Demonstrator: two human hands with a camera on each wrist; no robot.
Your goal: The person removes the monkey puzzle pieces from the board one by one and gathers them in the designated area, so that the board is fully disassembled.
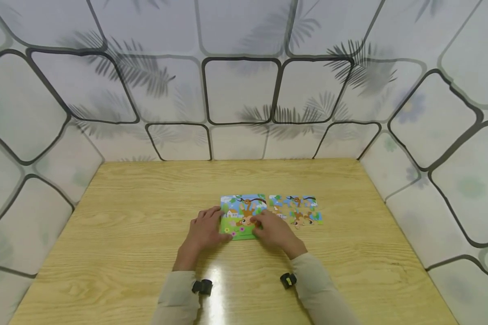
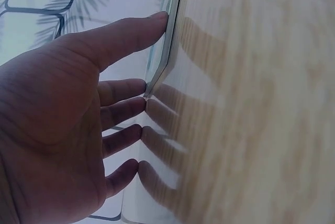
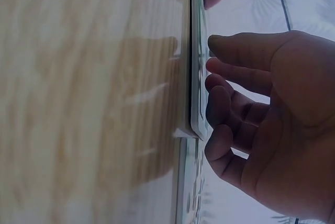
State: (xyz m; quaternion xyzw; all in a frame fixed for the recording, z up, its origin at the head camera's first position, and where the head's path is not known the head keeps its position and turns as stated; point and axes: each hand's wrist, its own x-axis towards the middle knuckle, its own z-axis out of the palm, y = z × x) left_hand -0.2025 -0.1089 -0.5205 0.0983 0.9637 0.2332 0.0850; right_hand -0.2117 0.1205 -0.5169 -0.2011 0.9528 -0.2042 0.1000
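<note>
A picture puzzle board (image 1: 236, 204) lies flat on the table, showing a monkey hanging from a branch, a house and flowers. My left hand (image 1: 205, 228) rests at its left edge, thumb on the lower left corner and the other fingers spread along the side. In the left wrist view those fingertips (image 2: 137, 103) touch the tabletop beside the board's edge. Over the board's right part is my right hand (image 1: 271, 228). Its thumb and index fingertip (image 3: 213, 65) are at the board's surface, the other fingers loosely curled. Nothing shows between them.
Several loose jigsaw pieces (image 1: 309, 216) with parts of a similar monkey picture lie right of the board, some partly behind my right hand. The wooden table (image 1: 146, 198) meets patterned walls (image 1: 244, 140) at its back and sides. A dark band sits on each sleeve.
</note>
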